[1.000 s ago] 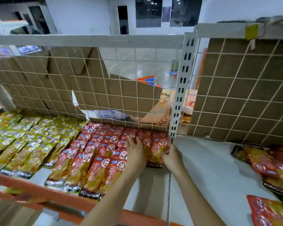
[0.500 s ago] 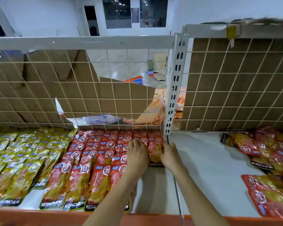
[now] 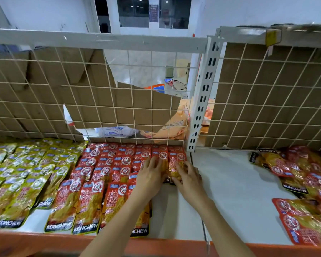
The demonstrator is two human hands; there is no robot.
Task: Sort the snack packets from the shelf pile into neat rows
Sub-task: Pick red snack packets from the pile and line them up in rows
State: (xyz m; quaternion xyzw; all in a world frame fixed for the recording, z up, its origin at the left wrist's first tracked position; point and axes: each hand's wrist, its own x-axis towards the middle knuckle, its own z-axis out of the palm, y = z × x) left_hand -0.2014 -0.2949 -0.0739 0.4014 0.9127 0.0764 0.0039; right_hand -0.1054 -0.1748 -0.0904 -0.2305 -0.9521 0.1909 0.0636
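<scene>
Now your right hand lies flat-fingered on the end packet, long axis pointing away; the pile sits well right.

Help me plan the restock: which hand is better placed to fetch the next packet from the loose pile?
Probably the right hand. It rests on the rightmost red row, beside the bare shelf leading to the loose pile on the right. The left hand lies further left, flat on the rows, and would cross over.
</scene>
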